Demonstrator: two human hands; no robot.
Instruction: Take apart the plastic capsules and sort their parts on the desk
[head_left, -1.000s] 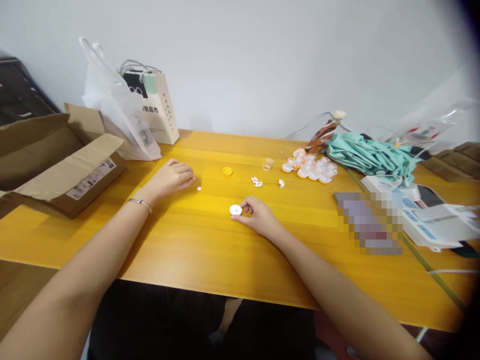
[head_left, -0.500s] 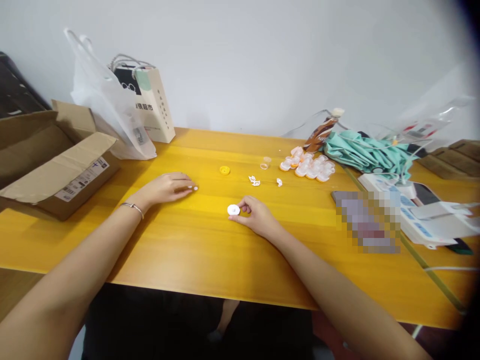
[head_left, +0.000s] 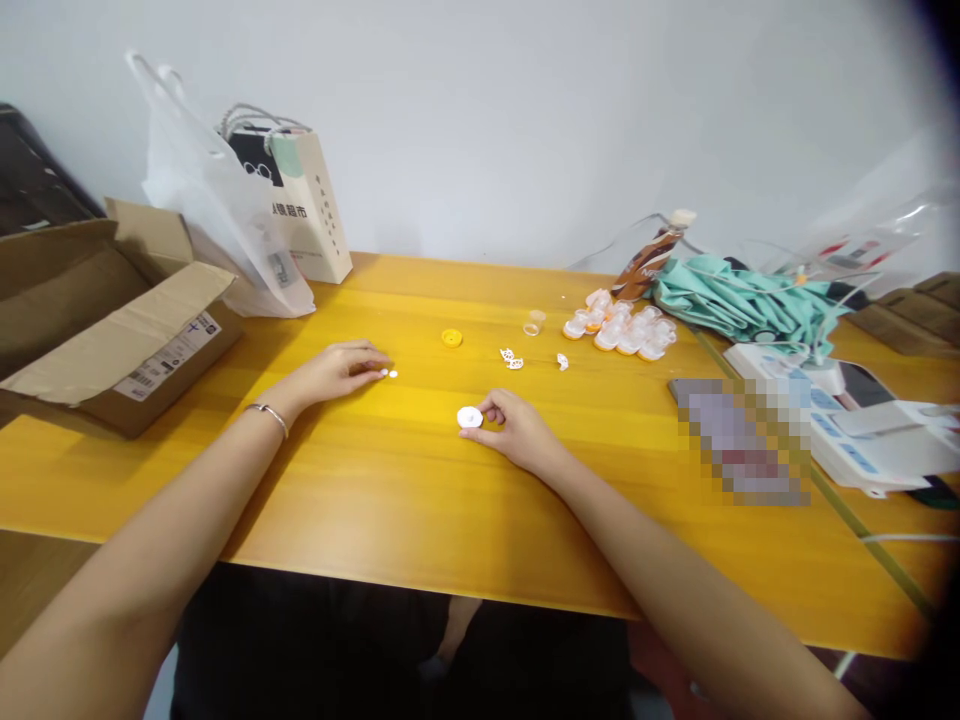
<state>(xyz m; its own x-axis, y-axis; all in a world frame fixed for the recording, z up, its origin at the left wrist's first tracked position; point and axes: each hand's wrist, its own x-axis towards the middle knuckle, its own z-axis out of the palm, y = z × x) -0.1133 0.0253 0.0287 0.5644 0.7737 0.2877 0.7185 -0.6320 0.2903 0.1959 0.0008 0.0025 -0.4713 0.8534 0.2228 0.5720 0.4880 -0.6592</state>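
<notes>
A person works bare-handed at a yellow wood-grain table (head_left: pixel 360 480), the right hand (head_left: pixel 516 428) pinching a white disc (head_left: pixel 469 417) between thumb and fingertips just above or on the tabletop near the middle; whether the disc touches the wood cannot be told. The disc's broad face, with a small mark at its center, is turned toward the camera. The left hand (head_left: pixel 341 370), a metal bracelet (head_left: pixel 270 416) at its wrist, lies low over the table, thumb and fingers drawn narrowly together, the tips right beside a small white piece (head_left: pixel 393 374); whether they grip anything cannot be told. Beyond the hands sit a round yellow cap (head_left: pixel 451 339), a small clear cup (head_left: pixel 534 326), a pair of white openwork pieces (head_left: pixel 511 359) and, to their right, a single white openwork piece (head_left: pixel 562 362). A cluster of clear-domed capsules (head_left: pixel 626 330) with orange bases stands farther right, in front of a tilted brown bottle (head_left: pixel 646 265) and a bundle of teal fabric (head_left: pixel 739 300). At right, a pixelated flat object (head_left: pixel 735 445) lies near a white unit with blue panels (head_left: pixel 836 440). At left, an open cardboard box (head_left: pixel 172 370) stands before a white plastic bag (head_left: pixel 225 220) and a printed paper bag (head_left: pixel 319 225).
</notes>
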